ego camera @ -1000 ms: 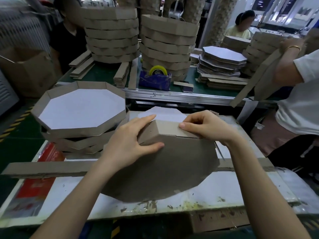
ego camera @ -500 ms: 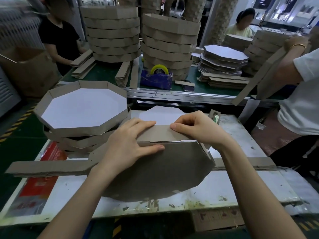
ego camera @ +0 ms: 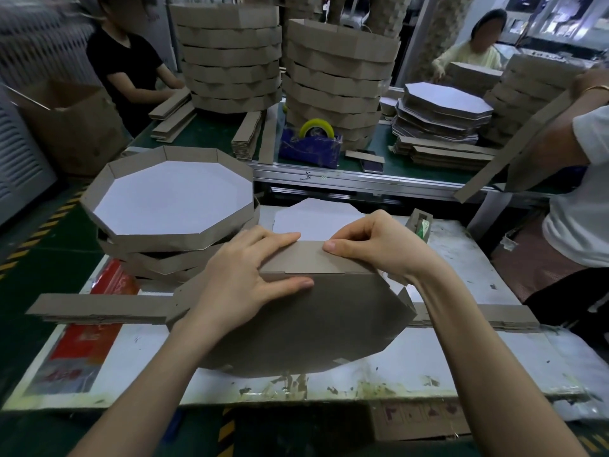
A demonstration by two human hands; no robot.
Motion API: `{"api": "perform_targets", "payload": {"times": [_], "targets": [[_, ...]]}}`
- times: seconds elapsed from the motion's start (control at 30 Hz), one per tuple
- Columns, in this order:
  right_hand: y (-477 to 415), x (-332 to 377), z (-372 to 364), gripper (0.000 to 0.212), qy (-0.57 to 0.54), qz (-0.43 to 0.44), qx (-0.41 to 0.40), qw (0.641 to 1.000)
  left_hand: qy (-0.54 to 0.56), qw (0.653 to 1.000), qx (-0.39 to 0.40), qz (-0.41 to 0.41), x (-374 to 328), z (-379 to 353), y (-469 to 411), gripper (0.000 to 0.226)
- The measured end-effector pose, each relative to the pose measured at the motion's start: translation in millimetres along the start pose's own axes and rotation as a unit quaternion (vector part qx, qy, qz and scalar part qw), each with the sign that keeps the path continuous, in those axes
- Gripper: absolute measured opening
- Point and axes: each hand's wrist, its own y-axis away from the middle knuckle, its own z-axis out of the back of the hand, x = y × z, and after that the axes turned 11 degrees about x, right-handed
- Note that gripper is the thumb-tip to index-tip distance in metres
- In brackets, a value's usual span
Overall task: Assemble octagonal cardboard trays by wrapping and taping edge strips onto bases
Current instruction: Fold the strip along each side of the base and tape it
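Both hands are on the job at the middle of the tabletop (ego camera: 461,367). The octagonal base (ego camera: 313,324) is brown side up, its near edge on the tabletop and its far edge lifted. The edge strip (ego camera: 316,258) is folded along that far edge. The left hand (ego camera: 244,282) lies flat across the joint, with straight fingers on the strip and the thumb stretched out on the base. Its grip is open, pressing rather than clutching. The right hand (ego camera: 379,245) is different: its grip is closed on the strip's top edge, thumb in front and curled fingers behind.

Just left of the hands is a stack of finished trays (ego camera: 171,196), white insides up. A white octagon (ego camera: 313,216) lies flat beyond the strip. Long loose strips (ego camera: 99,308) run across the tabletop under the base, sticking out on both sides. By the right wrist sits a small tape dispenser (ego camera: 420,225) — and on the green bench behind, a yellow tape roll (ego camera: 316,128) in a blue holder.
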Motion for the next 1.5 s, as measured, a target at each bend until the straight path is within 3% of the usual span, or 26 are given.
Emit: {"api": "perform_targets", "payload": {"times": [0.27,0.43,0.5,0.6,0.7,0.9,1.07,1.33,1.43,1.5], "targets": [[-3.6,-4.4,1.5,0.02,-0.036,-0.006,-0.01,0.999,-0.079,0.995,0.05,-0.026,-16.1,2.7,-12.2,0.053],[-13.5,-35.6,17.2,0.015,-0.155,0.0,-0.121,0.98,-0.075,0.995,0.056,-0.038,-36.5,-6.9,-28.4,0.044],[-21.5,-57.0,26.8,0.015,-0.214,-0.011,-0.194,0.957,-0.077,0.995,0.052,-0.046,-44.4,-11.7,-36.7,0.035],[-34.7,-102.7,39.9,0.018,-0.332,-0.034,-0.316,0.888,-0.081,0.994,0.052,-0.049,-54.4,-18.3,-49.0,0.031],[-45.7,-157.0,50.0,0.02,-0.431,-0.1,-0.363,0.82,-0.083,0.994,0.052,-0.046,-60.0,-24.2,-58.8,0.03],[-63.5,-230.7,57.9,0.034,-0.532,-0.211,-0.337,0.747,-0.092,0.994,0.042,-0.033,-63.6,-32.7,-74.1,0.029],[-75.0,-266.7,68.2,0.036,-0.52,-0.27,-0.317,0.746,-0.096,0.994,0.055,-0.023,-64.3,-32.8,-84.0,0.036],[-98.6,-299.9,85.0,0.032,-0.434,-0.359,-0.244,0.79,-0.119,0.991,0.055,-0.003,-69.4,-38.0,-94.4,0.039],[-105.1,-300.9,90.1,0.015,-0.447,-0.383,-0.246,0.77,-0.12,0.992,0.049,0.002,-69.6,-40.2,-97.6,0.042],[-108.4,-301.2,90.9,0.004,-0.505,-0.377,-0.266,0.73,-0.12,0.992,0.043,0.005,-70.2,-41.3,-98.1,0.042]]}}
